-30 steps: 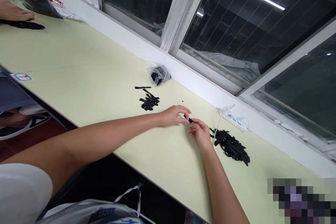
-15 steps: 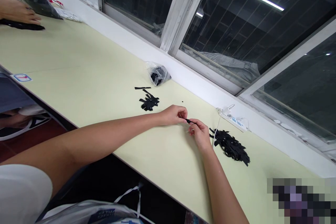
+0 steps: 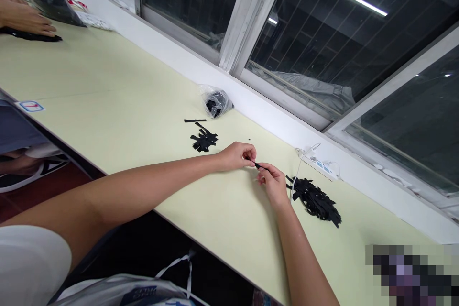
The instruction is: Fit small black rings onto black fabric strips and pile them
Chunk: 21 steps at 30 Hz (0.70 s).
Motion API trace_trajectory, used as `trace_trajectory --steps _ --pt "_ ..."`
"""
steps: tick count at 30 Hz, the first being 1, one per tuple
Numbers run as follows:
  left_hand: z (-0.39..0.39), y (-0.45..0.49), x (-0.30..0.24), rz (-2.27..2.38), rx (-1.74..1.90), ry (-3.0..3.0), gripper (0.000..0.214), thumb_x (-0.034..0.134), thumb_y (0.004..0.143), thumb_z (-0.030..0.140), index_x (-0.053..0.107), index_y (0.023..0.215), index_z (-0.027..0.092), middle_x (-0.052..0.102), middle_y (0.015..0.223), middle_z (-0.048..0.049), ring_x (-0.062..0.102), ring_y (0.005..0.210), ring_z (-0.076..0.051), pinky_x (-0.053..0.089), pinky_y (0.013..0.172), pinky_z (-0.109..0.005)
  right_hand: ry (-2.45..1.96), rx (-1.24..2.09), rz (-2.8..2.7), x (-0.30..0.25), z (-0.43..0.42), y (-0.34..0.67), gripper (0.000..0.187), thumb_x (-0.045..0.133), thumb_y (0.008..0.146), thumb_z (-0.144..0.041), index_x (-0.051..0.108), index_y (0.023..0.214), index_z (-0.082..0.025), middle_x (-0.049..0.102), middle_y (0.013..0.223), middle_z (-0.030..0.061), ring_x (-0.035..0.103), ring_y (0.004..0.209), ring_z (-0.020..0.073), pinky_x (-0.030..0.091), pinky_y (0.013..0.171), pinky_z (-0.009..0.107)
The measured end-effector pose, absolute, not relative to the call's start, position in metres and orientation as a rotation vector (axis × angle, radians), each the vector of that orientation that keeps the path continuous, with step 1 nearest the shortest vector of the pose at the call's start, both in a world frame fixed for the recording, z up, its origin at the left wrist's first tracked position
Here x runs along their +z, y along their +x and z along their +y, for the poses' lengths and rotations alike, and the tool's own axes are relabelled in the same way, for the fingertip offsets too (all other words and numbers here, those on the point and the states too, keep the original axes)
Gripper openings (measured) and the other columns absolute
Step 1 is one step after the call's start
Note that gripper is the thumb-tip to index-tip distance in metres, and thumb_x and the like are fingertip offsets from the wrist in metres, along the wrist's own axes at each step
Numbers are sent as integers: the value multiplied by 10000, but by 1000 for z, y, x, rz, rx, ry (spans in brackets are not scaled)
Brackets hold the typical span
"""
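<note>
- Left hand (image 3: pixel 236 155), just closed, is pinching the black strip (image 3: pixel 257 165)
- Right hand (image 3: pixel 275 185) is gripping it too, so both are securing it
- The strip is spanning them, left of the larger pile (image 3: pixel 317 201)

Strip piles (image 3: pixel 317 201) on a worktable (image 3: pixel 136 86) suggest a workshop.

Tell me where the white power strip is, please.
In the head view, the power strip lies right of centre, along the white ledge, just beyond the larger black pile.
</note>
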<state>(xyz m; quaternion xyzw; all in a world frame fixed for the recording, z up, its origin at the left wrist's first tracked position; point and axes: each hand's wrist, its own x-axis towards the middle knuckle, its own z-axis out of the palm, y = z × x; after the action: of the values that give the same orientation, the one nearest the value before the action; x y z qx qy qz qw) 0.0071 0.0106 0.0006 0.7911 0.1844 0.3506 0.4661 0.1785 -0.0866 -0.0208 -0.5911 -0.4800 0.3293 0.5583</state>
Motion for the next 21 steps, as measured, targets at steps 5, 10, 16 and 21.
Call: trace_trajectory --steps 5,10,16,21 --pt "11 10 -3 466 896 1939 112 674 742 167 639 847 144 677 806 -23 624 741 -131 486 688 -253 -1391 748 -1143 -20 -86 179 250 686 708 -367 763 879 -201 638 668 4 503 555 127 428 521 274" --pt "11 9 -3 479 922 1958 113 679 743 184 646 843 143 688 817 -31 636 753 -136 491 695 -253 -1407 720 -1178 -19 -88 178 262 697 715 -388 750 888 -199 670 736 22 547 619 143 456 561 277" --pt "5 8 0 479 906 1993 125 681 728 182 667 845 141 704 823 -34 646 767 -144 491 708 -256 -1461 559 -1327 -16 -91 174 329 731 737 -445 731 933 -181 725 950 85 633 816 197 501 735 321" --pt "1 10 1 501 900 1987 127 648 736 155 680 858 137 714 838 -47 650 774 -146 491 718 -257 -1473 444 -1357 -19 -91 175 304 708 773 -465 734 873 -179 722 870 73 626 774 190 493 733 325"
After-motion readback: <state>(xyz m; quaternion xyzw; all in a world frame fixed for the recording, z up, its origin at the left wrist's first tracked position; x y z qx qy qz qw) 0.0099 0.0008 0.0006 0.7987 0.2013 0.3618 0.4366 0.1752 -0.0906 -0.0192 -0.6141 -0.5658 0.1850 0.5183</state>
